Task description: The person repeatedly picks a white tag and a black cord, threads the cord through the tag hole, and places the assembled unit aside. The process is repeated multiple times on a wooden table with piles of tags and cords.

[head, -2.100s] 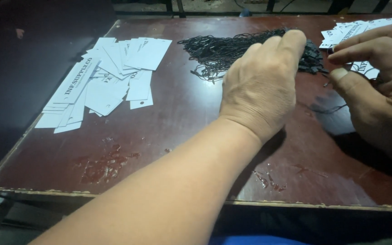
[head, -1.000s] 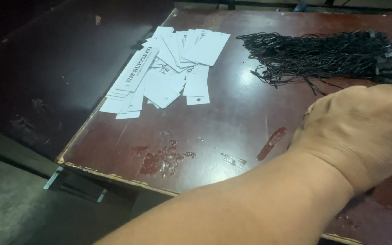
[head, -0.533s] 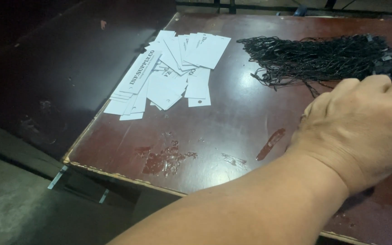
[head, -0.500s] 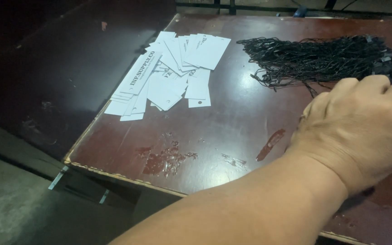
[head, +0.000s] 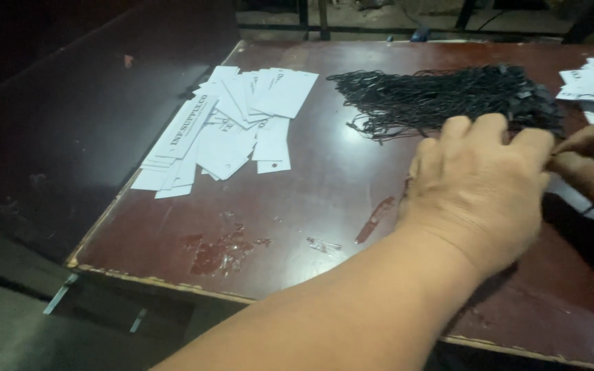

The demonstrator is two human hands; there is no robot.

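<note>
I see left hand [head: 486, 189] palm-down beside black string bundle [head: 448, 99] near counter [head: 297, 213] far edge | right hand [head: 589, 161] pinching, contents unclear | white tags [head: 232, 127] fanned far-left for picking

Under my left hand [head: 479, 189] the table [head: 297, 227] is dark red-brown wood with a dull sheen — its coating is scuffed and flaked away in patches near the front edge, where the rim looks rough and chipped. Just beyond my fingers lies a heap of black strings [head: 441, 99], matt and fibrous like cord. Further out to the left, the white tags [head: 232, 130] look like smooth, stiff card — flat and matt.
</note>
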